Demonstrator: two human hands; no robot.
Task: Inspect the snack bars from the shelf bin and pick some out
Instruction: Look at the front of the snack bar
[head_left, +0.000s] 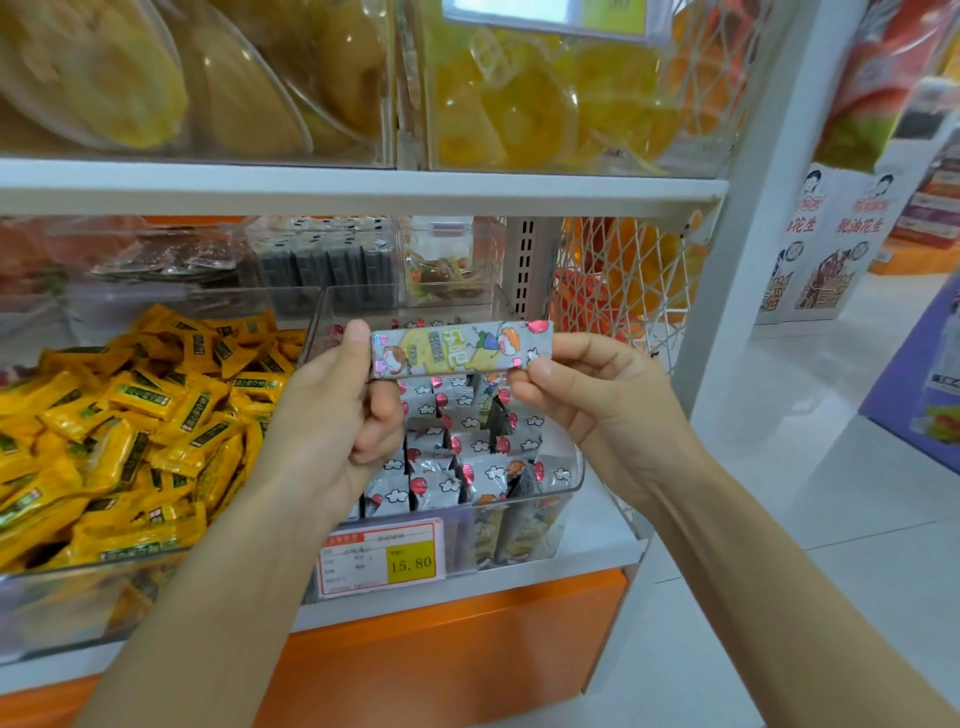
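Note:
I hold one snack bar (460, 347) level in front of me, its grey wrapper printed with cartoon children and a yellow patch. My left hand (332, 415) pinches its left end between thumb and fingers. Its right end is pinched by my right hand (592, 395). Directly beneath stands the clear shelf bin (569, 486), filled with several more bars (467, 467) in the same wrapper, standing on end.
A price tag (382, 556) reading 15.80 hangs on the bin's front. To the left a bin holds yellow wrapped snacks (130, 431). Above, a white shelf (363, 189) carries clear tubs of yellow fruit. White netting (623, 280) and the shelf post (748, 218) close the right side.

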